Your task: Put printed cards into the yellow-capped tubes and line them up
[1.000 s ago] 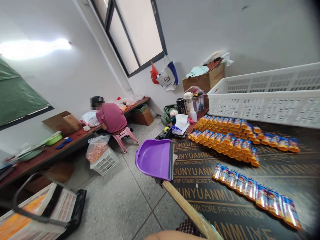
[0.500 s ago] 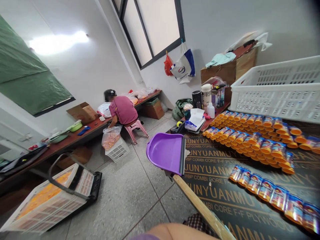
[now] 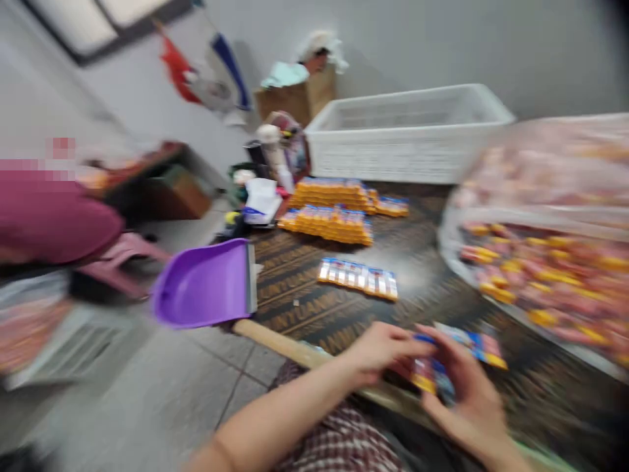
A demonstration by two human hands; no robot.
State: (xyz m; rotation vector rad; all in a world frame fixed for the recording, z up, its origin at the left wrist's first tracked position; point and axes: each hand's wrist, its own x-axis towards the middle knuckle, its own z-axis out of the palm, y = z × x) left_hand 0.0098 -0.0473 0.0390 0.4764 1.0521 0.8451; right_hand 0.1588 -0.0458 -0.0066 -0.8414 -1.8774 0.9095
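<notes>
Both my hands are near the table's front edge, and motion blurs them. My left hand [image 3: 386, 351] has its fingers closed at the top of a small tube with a yellow end and blue label [image 3: 423, 375]. From the other side, the fingers of my right hand [image 3: 469, 393] curl round the same tube. Blue-and-white labels with a yellow-ended piece [image 3: 479, 344] lie just behind my right hand. Farther back on the table is a short row of labelled tubes [image 3: 358, 278]. Behind it are stacked rows of orange-ended tubes [image 3: 327, 224].
A large clear bag of pink and yellow pieces [image 3: 555, 275] lies on the right. At the back stands a white crate [image 3: 393, 154]. A purple dustpan [image 3: 204, 285] sits at the table's left edge. On the left, a co-worker in a pink shirt [image 3: 54, 219] sits on a stool.
My view has swung to the right. Both my hands, the tube between them and the big bag of pieces have come into view.
</notes>
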